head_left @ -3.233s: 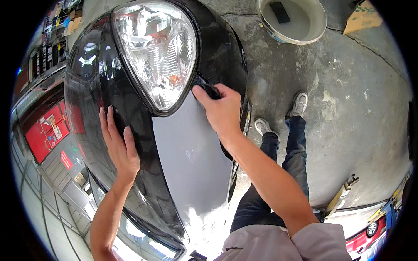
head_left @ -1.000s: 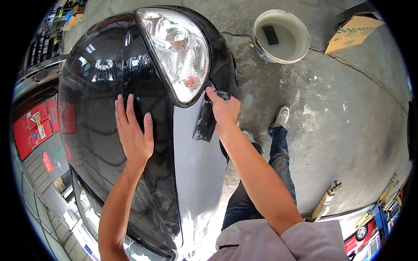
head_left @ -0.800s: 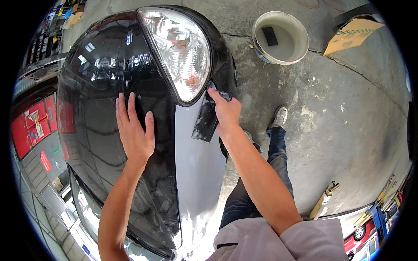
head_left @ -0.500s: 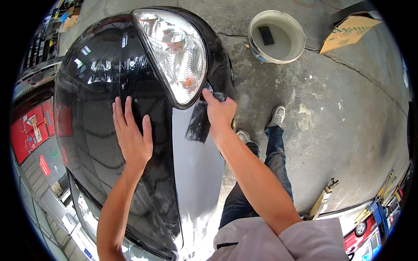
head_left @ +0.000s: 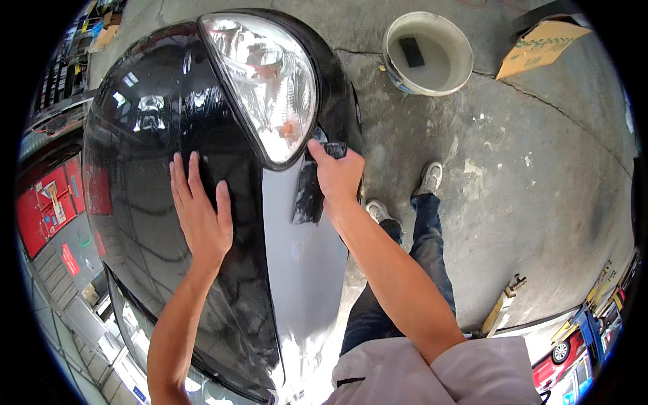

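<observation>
A glossy black car hood [head_left: 142, 135] fills the left half of the view, with a clear headlight [head_left: 263, 81] at its top and a matte grey fender panel [head_left: 300, 270] beside it. My left hand [head_left: 200, 212] lies flat, fingers spread, on the black hood just left of the seam. My right hand [head_left: 337, 179] presses a dark folded sheet [head_left: 310, 196] against the grey fender right below the lower edge of the headlight.
A pale bucket [head_left: 459, 64] holding a dark block stands on the concrete floor at the upper right, next to a cardboard box [head_left: 540, 44]. My legs and shoes [head_left: 426, 179] stand right of the fender. Red cabinets [head_left: 44, 209] sit at the far left.
My right hand has slid the dark sheet along the fender under the headlight. My left hand shifted from the hood's lower area to a spot nearer the seam, staying flat.
</observation>
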The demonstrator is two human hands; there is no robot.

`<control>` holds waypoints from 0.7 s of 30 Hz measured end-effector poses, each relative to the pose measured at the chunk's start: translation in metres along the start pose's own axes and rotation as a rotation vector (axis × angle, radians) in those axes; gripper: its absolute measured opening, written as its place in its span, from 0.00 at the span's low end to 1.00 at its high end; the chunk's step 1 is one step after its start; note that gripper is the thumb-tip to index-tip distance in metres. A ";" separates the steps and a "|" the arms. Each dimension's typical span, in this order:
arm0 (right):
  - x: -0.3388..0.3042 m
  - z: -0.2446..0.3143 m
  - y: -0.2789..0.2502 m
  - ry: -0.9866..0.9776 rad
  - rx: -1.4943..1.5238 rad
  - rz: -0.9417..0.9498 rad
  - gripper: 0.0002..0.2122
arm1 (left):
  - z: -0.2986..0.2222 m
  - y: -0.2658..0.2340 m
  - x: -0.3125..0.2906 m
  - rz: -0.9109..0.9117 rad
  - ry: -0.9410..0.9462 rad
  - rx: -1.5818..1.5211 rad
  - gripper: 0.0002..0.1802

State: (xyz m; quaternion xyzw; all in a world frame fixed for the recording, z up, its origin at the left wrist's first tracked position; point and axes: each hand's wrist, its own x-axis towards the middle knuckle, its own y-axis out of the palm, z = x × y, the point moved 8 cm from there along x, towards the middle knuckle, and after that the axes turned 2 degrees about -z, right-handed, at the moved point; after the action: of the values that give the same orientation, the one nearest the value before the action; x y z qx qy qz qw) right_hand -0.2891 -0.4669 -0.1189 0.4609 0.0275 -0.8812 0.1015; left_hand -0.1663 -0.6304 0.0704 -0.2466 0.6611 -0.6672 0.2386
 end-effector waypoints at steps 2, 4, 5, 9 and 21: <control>-0.002 -0.004 0.001 0.060 0.036 -0.009 0.12 | 0.000 0.000 -0.006 0.005 -0.002 -0.005 0.32; -0.015 -0.005 -0.004 0.082 -0.021 0.023 0.12 | 0.001 0.000 -0.007 0.012 -0.006 0.011 0.32; -0.017 -0.003 -0.004 0.088 -0.046 0.040 0.13 | 0.001 -0.001 -0.005 0.004 -0.006 0.012 0.32; -0.004 -0.002 0.001 0.024 0.126 0.009 0.13 | 0.001 0.001 -0.006 0.006 -0.012 -0.008 0.32; 0.011 0.006 -0.001 -0.011 0.045 0.031 0.14 | 0.003 0.003 -0.005 -0.008 0.007 0.031 0.32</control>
State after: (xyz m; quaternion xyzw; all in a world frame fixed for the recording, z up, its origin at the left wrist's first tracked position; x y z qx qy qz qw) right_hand -0.2999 -0.4681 -0.1242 0.4584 -0.0001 -0.8825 0.1050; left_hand -0.1606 -0.6294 0.0668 -0.2430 0.6506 -0.6792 0.2374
